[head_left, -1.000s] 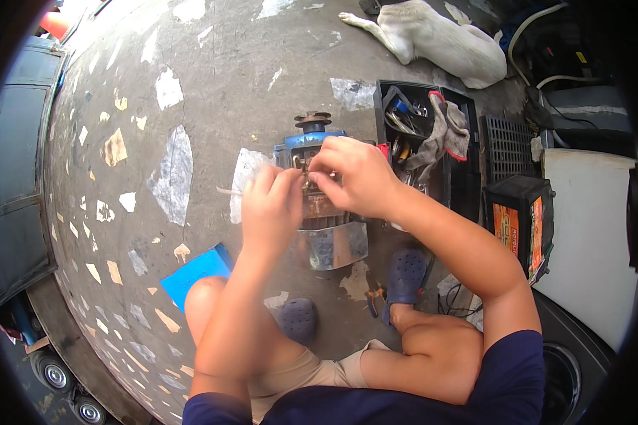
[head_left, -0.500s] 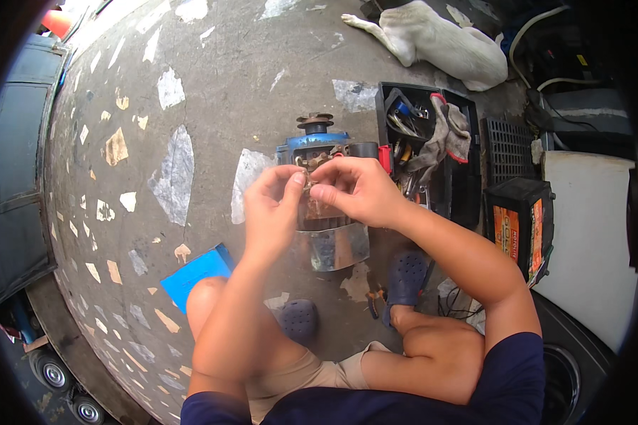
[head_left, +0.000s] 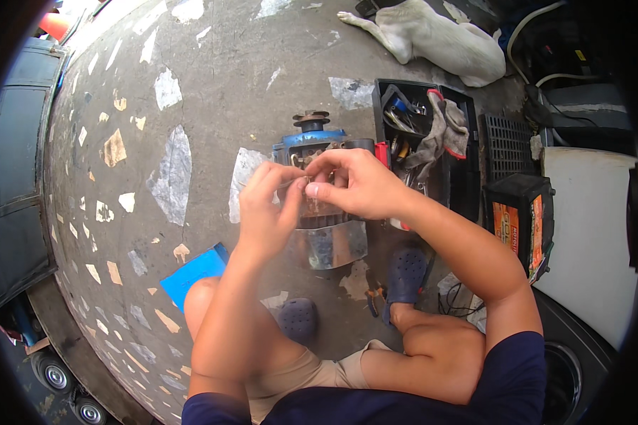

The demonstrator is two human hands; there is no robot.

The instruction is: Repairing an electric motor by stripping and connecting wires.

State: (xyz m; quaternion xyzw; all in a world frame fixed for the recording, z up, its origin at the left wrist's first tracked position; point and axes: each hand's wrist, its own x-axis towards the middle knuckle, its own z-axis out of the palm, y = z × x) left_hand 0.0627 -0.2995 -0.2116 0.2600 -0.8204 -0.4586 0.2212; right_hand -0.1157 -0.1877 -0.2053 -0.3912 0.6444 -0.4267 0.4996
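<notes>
Bare left hand (head_left: 268,205) and bare right hand (head_left: 361,185), close together above a blue-topped, rusty metal motor (head_left: 317,210), grey concrete floor (head_left: 227,99) below, fingers (head_left: 293,200) bent inward, grip too blurred to tell.

Makeshift workshop; open toolbox (head_left: 463,188), pulley-fitted machine (head_left: 310,137), battery (head_left: 512,187), patchy grey floor (head_left: 223,99)

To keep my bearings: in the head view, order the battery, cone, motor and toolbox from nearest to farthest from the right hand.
From the right hand:
1. Motor: partly beneath the hand.
2. Toolbox: to its right, open.
3. Battery: farther right.
4. Cone: far upper left.
</notes>
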